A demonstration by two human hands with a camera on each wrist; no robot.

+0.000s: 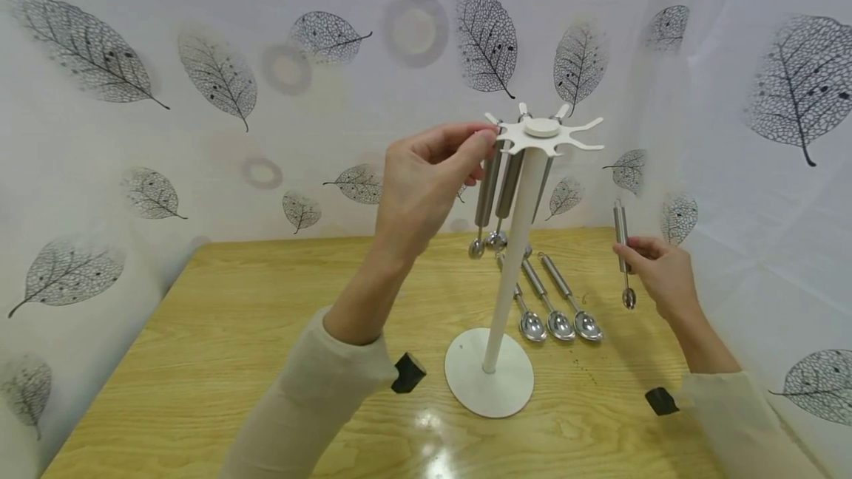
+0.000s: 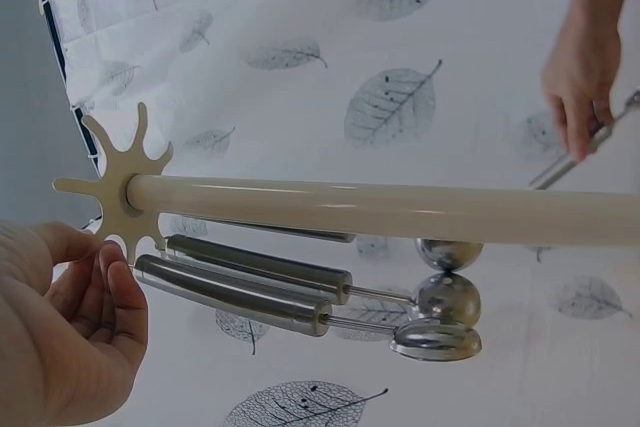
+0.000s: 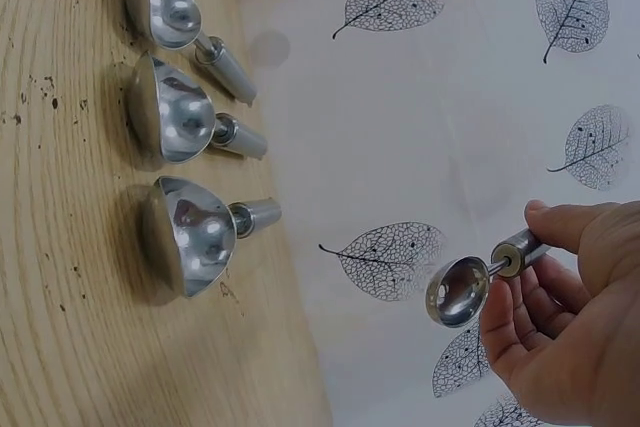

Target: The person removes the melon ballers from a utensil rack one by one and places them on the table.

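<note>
A white stand (image 1: pixel 521 242) rises from a round base, topped by a star-shaped rack (image 1: pixel 549 137). Three metal scoops with thick handles hang from its far and left arms, among them the nearest hanging scoop (image 2: pixel 235 292). My left hand (image 1: pixel 422 183) pinches the rack's left edge between thumb and fingers, close to that scoop's top end. Whether it also touches the scoop's hanging loop is hidden. To the right of the stand, my right hand (image 1: pixel 662 272) holds a small metal scoop (image 3: pixel 460 292) by its handle, bowl down, above the table.
Three larger scoops (image 1: pixel 560 324) lie side by side on the wooden table (image 1: pixel 266 331), right of the stand's white base (image 1: pixel 489 398). A leaf-patterned curtain (image 1: pixel 413 80) hangs behind the table. Dark specks (image 3: pixel 45 97) mark the wood near the scoops.
</note>
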